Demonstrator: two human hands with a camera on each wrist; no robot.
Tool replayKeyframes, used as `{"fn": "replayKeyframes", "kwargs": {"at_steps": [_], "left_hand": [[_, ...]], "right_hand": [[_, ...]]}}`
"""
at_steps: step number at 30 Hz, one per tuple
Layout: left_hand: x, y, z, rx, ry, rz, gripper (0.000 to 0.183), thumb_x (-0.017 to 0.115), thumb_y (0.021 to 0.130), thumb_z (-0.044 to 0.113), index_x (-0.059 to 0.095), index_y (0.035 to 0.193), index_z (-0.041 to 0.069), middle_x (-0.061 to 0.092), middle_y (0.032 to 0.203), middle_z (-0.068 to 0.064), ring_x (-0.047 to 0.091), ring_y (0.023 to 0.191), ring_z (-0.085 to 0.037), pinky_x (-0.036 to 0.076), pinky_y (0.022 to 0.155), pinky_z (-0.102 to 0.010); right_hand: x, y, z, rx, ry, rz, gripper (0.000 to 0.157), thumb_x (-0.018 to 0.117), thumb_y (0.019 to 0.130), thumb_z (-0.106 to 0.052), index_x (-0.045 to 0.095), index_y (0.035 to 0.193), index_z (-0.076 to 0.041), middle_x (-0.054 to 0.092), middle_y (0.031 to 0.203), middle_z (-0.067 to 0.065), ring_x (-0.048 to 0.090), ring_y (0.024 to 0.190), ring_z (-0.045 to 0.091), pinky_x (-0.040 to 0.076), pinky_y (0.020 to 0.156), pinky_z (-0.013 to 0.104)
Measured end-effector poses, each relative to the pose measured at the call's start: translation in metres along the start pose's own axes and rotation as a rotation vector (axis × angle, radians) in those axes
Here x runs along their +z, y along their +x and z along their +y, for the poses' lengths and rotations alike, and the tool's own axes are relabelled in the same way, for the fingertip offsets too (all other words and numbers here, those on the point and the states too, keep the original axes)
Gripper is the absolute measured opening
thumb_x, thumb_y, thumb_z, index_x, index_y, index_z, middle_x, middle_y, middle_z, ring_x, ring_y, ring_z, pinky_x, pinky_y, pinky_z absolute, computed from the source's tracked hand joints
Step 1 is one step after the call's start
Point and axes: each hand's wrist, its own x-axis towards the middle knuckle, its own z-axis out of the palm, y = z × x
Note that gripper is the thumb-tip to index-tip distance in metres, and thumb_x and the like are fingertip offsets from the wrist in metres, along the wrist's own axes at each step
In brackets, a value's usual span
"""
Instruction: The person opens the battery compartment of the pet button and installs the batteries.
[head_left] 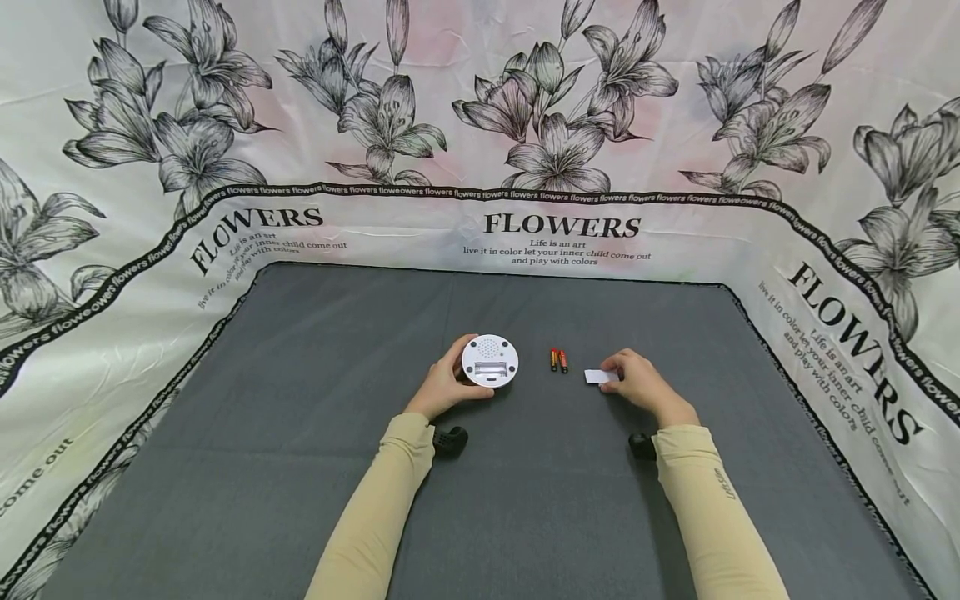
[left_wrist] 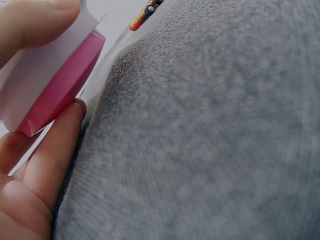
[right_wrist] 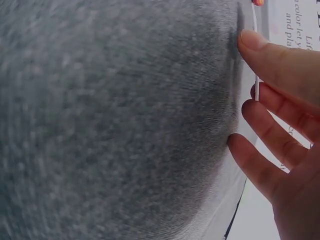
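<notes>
1. Location: The round white plastic device with a pink underside (head_left: 490,353) sits in my left hand (head_left: 441,387), at the grey cloth-covered table (head_left: 525,517). I cannot tell whether it touches the cloth. All places below refer to this device.
2. Left hand: Part-curled around the device's left side, with my thumb on the near rim and my fingers around the far-left rim.
3. Device handling: I judge it light and rigid, with a smooth shell that may slip. Hold it by the rim. Leave uncovered the perforated patch (head_left: 491,343) and the rectangular battery bay (head_left: 491,369), which faces up and appears empty. Metal contacts inside, if any, may bend under force.
4. Right hand: To the right of the device and well apart from it, my right hand (head_left: 643,382) pinches a small flat white plate (head_left: 597,377) between thumb and index finger; the other fingers are spread.
5. Plate handling: Probably thin plastic, light and stiff, and likely to snap if flexed. Hold it by the edges.
6. Batteries: An orange-and-black cylindrical battery (head_left: 553,360) and a matching second battery (head_left: 564,361) lie side by side, near the device on its right. Expect both to roll if nudged.
7. Obstructions: The batteries lie between device and plate, so a low straight path between them is likely blocked. A black wrist unit (head_left: 450,442) is on the device's near side.
</notes>
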Motion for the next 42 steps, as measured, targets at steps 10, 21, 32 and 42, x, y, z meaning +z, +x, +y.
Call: {"fn": "replayKeyframes", "kwargs": {"at_steps": [10, 21, 32, 42], "left_hand": [[0.000, -0.001, 0.000, -0.003, -0.022, 0.004, 0.091, 0.082, 0.069, 0.004, 0.030, 0.144, 0.010, 0.047, 0.133, -0.009, 0.050, 0.114, -0.017, 0.043, 0.090, -0.033], [-0.001, -0.003, 0.004, 0.004, 0.006, 0.020, 0.091, 0.081, 0.069, 0.003, 0.029, 0.144, 0.008, 0.048, 0.131, -0.011, 0.051, 0.111, -0.018, 0.044, 0.087, -0.033], [0.002, -0.004, 0.000, 0.006, 0.020, 0.017, 0.090, 0.082, 0.069, 0.006, 0.031, 0.143, 0.014, 0.048, 0.132, -0.009, 0.051, 0.111, -0.016, 0.044, 0.087, -0.031], [-0.001, -0.004, 0.001, 0.024, 0.011, 0.016, 0.090, 0.082, 0.070, 0.005, 0.031, 0.143, 0.012, 0.047, 0.132, -0.011, 0.051, 0.111, -0.018, 0.043, 0.088, -0.033]], "right_hand": [[0.002, 0.000, 0.002, -0.007, -0.014, -0.019, 0.028, 0.075, 0.075, -0.005, 0.065, 0.097, 0.008, 0.057, 0.098, 0.021, 0.052, 0.090, 0.035, 0.040, 0.080, 0.049], [0.019, 0.002, -0.031, 0.015, 0.091, 0.046, 0.049, 0.077, 0.078, -0.017, 0.059, 0.117, 0.008, 0.055, 0.113, 0.023, 0.051, 0.106, 0.039, 0.041, 0.087, 0.049], [0.040, 0.019, -0.049, 0.177, 0.085, 0.065, 0.048, 0.075, 0.080, -0.016, 0.058, 0.118, 0.008, 0.058, 0.113, 0.023, 0.056, 0.101, 0.034, 0.045, 0.083, 0.045], [0.044, 0.025, -0.051, 0.261, 0.060, 0.069, 0.039, 0.075, 0.080, -0.018, 0.064, 0.109, 0.006, 0.058, 0.107, 0.020, 0.055, 0.098, 0.034, 0.044, 0.082, 0.046]]}}
